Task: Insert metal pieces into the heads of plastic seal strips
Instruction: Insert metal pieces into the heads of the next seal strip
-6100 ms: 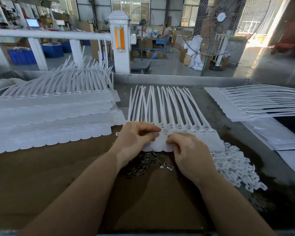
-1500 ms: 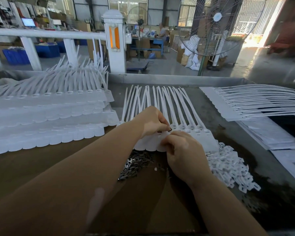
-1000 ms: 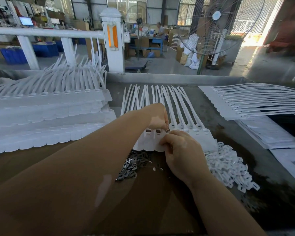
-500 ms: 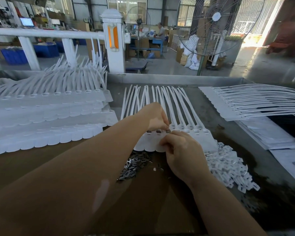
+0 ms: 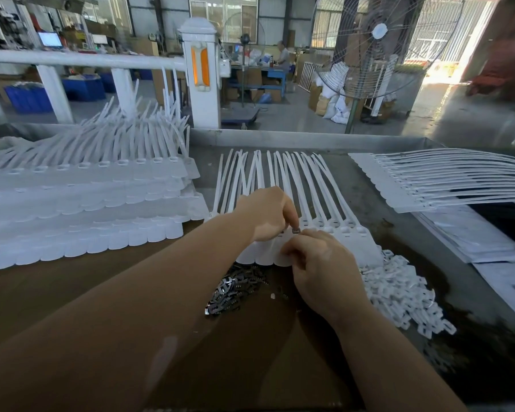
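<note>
A joined row of white plastic seal strips (image 5: 324, 197) lies in the middle of the table, tails pointing away from me. My left hand (image 5: 268, 215) pinches a small dark metal piece (image 5: 295, 231) at a strip head in the row. My right hand (image 5: 321, 263) rests on the flat tags of the same row, fingers curled on them just below that head. A heap of dark metal pieces (image 5: 235, 286) lies on the brown board under my left forearm, partly hidden by it.
Stacked rows of white strips (image 5: 87, 197) fill the left side. Another fan of strips (image 5: 446, 179) lies at the right over paper sheets (image 5: 482, 242). A pile of small white plastic clips (image 5: 399, 289) sits right of my right hand. A metal rim (image 5: 280, 141) bounds the far edge.
My left hand has stayed at the row's heads and shifted slightly along them; a metal piece now shows at its fingertips. The right hand keeps its hold on the tags.
</note>
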Motion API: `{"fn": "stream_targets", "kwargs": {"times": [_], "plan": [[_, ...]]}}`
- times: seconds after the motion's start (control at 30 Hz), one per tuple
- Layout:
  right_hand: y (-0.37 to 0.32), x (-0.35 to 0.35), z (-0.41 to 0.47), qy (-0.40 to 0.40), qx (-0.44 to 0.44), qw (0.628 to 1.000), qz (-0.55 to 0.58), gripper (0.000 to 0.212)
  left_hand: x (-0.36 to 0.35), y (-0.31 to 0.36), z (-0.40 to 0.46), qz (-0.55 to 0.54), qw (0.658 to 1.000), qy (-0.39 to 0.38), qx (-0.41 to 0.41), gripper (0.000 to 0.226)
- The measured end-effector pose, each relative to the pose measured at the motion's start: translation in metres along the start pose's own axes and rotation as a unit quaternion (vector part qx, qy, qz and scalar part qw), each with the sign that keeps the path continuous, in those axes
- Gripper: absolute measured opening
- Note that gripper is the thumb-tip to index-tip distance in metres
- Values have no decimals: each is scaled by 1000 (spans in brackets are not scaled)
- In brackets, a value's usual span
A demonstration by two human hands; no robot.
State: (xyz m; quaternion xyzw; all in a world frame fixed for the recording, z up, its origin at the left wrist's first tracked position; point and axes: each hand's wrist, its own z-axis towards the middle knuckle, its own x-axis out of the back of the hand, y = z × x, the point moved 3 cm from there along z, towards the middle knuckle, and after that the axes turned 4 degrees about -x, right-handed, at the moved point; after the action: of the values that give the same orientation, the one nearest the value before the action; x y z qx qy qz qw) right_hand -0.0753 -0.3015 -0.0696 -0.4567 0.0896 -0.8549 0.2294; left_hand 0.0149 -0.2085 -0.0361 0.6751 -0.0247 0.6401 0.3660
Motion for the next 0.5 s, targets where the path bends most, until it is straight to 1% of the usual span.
{"fn": "stream_targets", "kwargs": {"times": [0.1, 0.17, 0.23, 0.37, 0.5], "plan": [[0, 0, 0, -1, 0, 1000, 3, 16, -1, 2, -1, 57, 998, 6, -14, 33], [0, 0, 0, 1, -1, 1000, 5, 16, -2, 2, -2, 63, 998, 4, -18, 32], [0, 1, 0, 0, 1, 1000, 6, 17, -1, -1, -5, 44, 999, 16, -15, 29], [1, 1, 1, -15, -6, 1000, 9, 14, 8, -17, -14, -32, 995, 89, 2, 24], [2, 1, 1, -10, -1, 1000, 15, 12, 16, -44, -34, -72, 981, 172, 51, 18]]}}
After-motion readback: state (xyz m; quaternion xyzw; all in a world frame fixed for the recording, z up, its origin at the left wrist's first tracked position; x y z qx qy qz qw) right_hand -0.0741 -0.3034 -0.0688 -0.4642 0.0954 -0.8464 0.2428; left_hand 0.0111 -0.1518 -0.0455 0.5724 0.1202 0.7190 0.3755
